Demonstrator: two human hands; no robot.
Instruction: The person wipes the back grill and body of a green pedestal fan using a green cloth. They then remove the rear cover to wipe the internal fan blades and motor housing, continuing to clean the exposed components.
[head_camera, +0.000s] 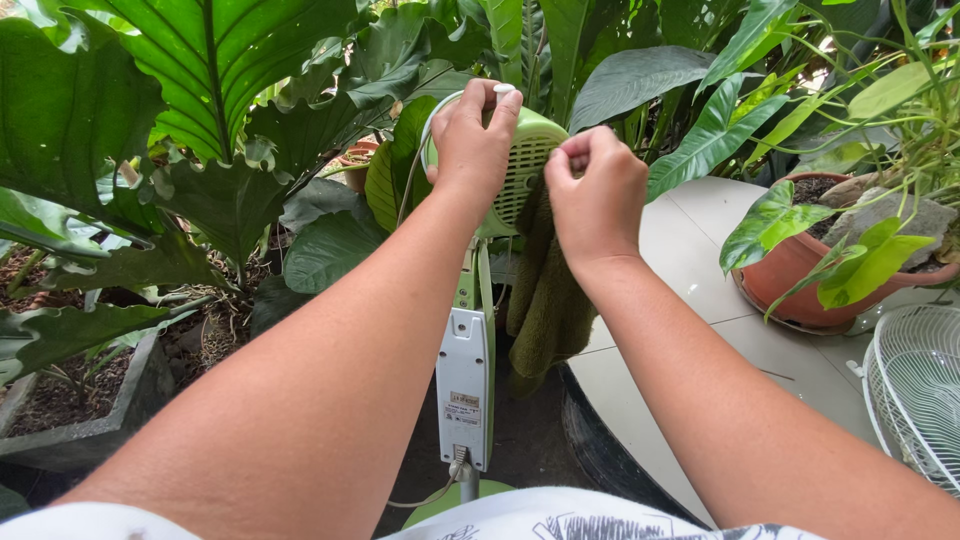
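Forearms reach fwd over fan stand (466, 385). Left hand (472, 145) grips green motor housing (528, 160) at top; right hand (597, 195) pinches olive cloth (545, 300) vs. its side. Front grille (915, 390) off, lying at right. Wiping looks mid-way; reassembly left.

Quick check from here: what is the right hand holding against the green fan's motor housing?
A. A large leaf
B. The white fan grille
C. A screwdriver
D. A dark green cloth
D. The right hand pinches a dark green cloth that hangs down against the green fan housing, while the left hand grips the housing's top; the white grille lies apart at the right edge.
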